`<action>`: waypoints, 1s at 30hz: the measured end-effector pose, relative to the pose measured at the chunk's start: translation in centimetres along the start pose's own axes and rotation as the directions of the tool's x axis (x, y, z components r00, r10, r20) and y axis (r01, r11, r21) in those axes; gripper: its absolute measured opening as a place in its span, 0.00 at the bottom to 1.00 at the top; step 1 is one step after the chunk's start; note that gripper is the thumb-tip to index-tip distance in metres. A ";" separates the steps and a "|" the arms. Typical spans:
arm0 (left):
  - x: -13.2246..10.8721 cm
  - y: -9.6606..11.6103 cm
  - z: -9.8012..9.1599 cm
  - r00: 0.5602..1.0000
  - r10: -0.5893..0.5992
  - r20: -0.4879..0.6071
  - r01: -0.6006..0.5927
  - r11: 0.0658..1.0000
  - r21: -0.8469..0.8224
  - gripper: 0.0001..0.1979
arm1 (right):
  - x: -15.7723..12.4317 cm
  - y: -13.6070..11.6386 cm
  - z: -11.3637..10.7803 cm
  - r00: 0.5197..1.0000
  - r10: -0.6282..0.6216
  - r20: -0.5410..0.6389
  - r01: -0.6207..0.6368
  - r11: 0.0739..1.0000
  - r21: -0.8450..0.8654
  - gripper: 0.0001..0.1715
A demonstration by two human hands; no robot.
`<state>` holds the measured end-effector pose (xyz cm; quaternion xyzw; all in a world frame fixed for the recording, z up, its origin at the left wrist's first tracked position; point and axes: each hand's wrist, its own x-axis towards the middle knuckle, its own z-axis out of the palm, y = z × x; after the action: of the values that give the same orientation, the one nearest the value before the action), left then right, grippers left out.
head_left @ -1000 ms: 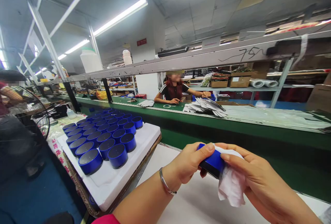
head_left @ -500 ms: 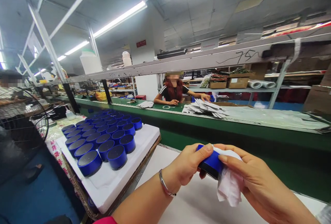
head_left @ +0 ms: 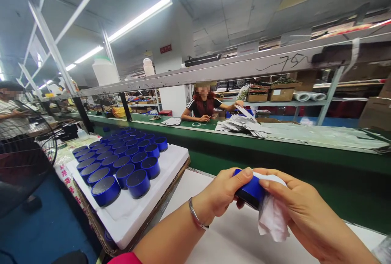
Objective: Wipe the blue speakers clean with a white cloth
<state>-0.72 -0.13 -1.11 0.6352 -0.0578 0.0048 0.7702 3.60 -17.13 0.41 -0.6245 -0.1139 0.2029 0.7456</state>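
My left hand (head_left: 224,193) grips a blue round speaker (head_left: 251,190) from its left side, thumb on top. The speaker is tilted, and its dark face points down toward me. My right hand (head_left: 290,195) is closed on a white cloth (head_left: 273,219), pressing part of it against the speaker's right side. The rest of the cloth hangs below my fingers. To the left, rows of similar blue speakers with dark mesh tops stand on a white foam tray (head_left: 171,160).
A white work surface (head_left: 220,235) lies under my hands. Beyond it runs a green conveyor belt (head_left: 146,122), with a pile of white papers (head_left: 241,125). A person (head_left: 204,103) sits across the belt. At far left stand a fan (head_left: 27,154) and another person (head_left: 12,113).
My hands keep hold of the speaker and cloth, barely shifting. The person across the belt has raised a white sheet from the pile.
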 end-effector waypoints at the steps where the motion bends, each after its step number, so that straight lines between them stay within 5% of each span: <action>1: 0.0 0.0 0.0 1.000 -0.008 -0.002 0.008 1.000 -0.009 0.48 | 0.0 0.0 0.0 1.000 -0.001 -0.020 0.001 1.000 -0.004 0.52; 13: 0.0 0.1 -0.1 1.000 0.007 0.019 -0.007 1.000 0.013 0.46 | 0.1 0.1 -0.2 0.998 -0.032 -0.050 0.030 0.999 -0.044 0.48; 21: -0.2 0.1 0.0 0.999 0.022 0.032 -0.022 1.000 0.015 0.46 | -0.5 -0.7 0.3 0.996 0.082 -0.037 -0.080 0.994 0.068 0.51; 26: 0.0 -0.1 -0.1 1.000 0.005 0.024 -0.005 1.000 0.008 0.47 | -0.2 -0.4 0.1 0.988 0.074 -0.137 -0.069 0.997 0.039 0.55; 30: 0.0 -0.3 -0.2 1.000 0.000 0.027 -0.001 1.000 0.006 0.47 | -0.1 -0.3 0.0 0.997 0.055 -0.061 -0.055 0.998 0.013 0.54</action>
<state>-0.69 -0.02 -1.44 0.6374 -0.0684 -0.0035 0.7675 3.57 -17.22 0.69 -0.6289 -0.0725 0.2047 0.7466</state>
